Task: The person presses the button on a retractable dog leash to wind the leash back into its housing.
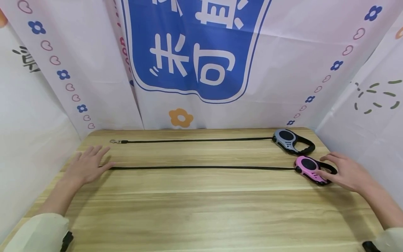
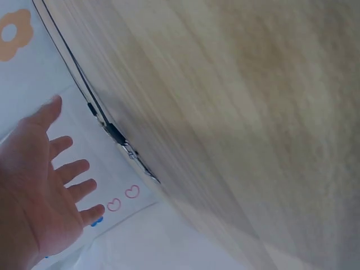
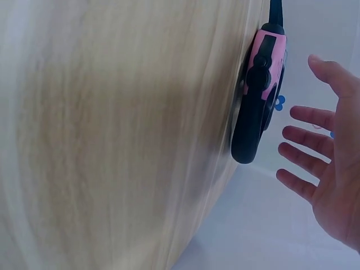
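Note:
A pink retractable dog leash (image 1: 308, 164) lies on the table at the right, its black cord (image 1: 201, 167) stretched straight across to the left. My right hand (image 1: 347, 171) hovers over its handle with fingers spread; the right wrist view shows a gap between the fingers and the pink casing (image 3: 275, 53). At the cord's other end, my left hand (image 1: 86, 166) hangs with spread fingers, covering the clip in the head view. That metal clip (image 2: 133, 152) shows in the left wrist view, apart from the fingers. Neither hand holds anything.
Behind, a grey-blue retractable leash (image 1: 286, 135) lies with its cord (image 1: 201, 140) stretched parallel, ending in a metal clip (image 1: 115, 141) at the left. A printed cloth (image 1: 157, 112) hangs along the back edge of the wooden table (image 1: 195, 217), with white cloth on both sides.

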The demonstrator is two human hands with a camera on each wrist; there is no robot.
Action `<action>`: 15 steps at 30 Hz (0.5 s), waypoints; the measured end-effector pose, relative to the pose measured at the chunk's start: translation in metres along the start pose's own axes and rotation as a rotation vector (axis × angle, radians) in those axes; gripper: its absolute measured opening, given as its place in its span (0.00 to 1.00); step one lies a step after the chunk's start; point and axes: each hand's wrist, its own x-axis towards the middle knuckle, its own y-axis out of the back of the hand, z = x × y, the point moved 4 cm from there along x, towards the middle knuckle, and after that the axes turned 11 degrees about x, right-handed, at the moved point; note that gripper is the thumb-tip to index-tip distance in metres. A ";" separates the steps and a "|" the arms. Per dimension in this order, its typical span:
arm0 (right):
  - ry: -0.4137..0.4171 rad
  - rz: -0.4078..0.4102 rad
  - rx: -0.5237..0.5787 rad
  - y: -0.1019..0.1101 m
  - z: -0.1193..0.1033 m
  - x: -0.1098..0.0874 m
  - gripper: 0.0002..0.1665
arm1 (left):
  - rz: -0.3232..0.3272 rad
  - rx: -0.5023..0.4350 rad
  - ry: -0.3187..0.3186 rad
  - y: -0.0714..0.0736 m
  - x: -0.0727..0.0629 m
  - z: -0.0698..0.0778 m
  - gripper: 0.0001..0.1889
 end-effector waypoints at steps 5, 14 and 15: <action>-0.001 0.013 0.005 0.002 0.001 -0.005 0.25 | 0.028 0.012 -0.005 -0.001 0.004 -0.004 0.35; 0.079 0.014 -0.011 0.001 0.003 -0.007 0.10 | 0.010 -0.020 -0.014 -0.007 0.005 -0.010 0.26; 0.092 0.011 -0.014 0.001 0.003 -0.007 0.10 | 0.007 -0.029 -0.013 -0.008 0.005 -0.011 0.25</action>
